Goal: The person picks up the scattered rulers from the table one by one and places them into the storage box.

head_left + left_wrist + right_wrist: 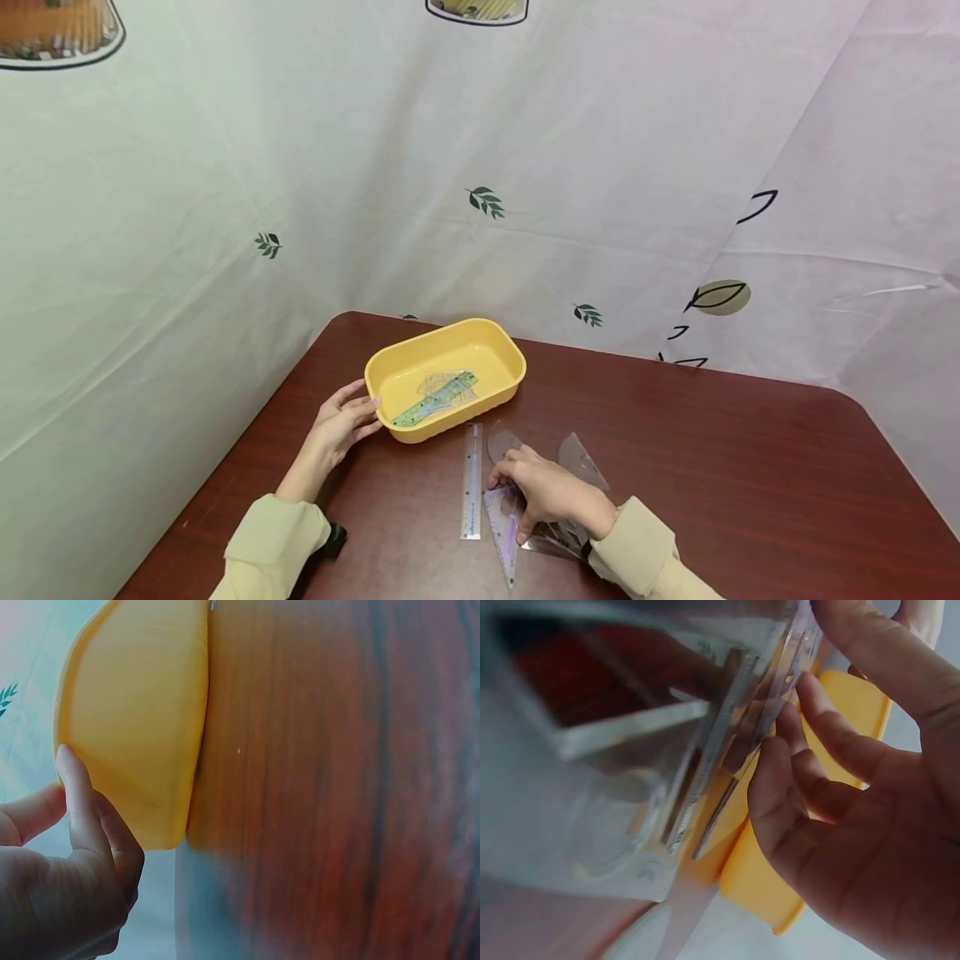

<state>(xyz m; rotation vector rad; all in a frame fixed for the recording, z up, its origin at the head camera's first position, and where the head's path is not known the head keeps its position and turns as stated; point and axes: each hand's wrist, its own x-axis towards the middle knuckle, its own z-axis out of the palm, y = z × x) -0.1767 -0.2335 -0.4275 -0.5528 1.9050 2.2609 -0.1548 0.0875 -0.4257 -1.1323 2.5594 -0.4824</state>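
Observation:
At the left end of a yellow basket (491, 337), my left hand (335, 427) holds the rim between thumb and fingers; the left wrist view shows this hand (71, 870) against the basket's outer wall (142, 712). Inside the basket lie a green-marked ruler (412, 414) and a clear protractor, partly overlapping. My right hand (551, 490) pinches a clear set square (498, 527) with purple print. In the right wrist view, the thumb and fingers of this hand (870, 795) stand on either side of purple-tinted clear plastic (799, 649).
A clear straight ruler (471, 483) lies left of the right hand. Several clear drawing pieces, including a rounded one (504, 440) and a flat-edged one (581, 460), lie around and under that hand. A white printed cloth (600, 167) hangs behind the reddish-brown table (750, 467).

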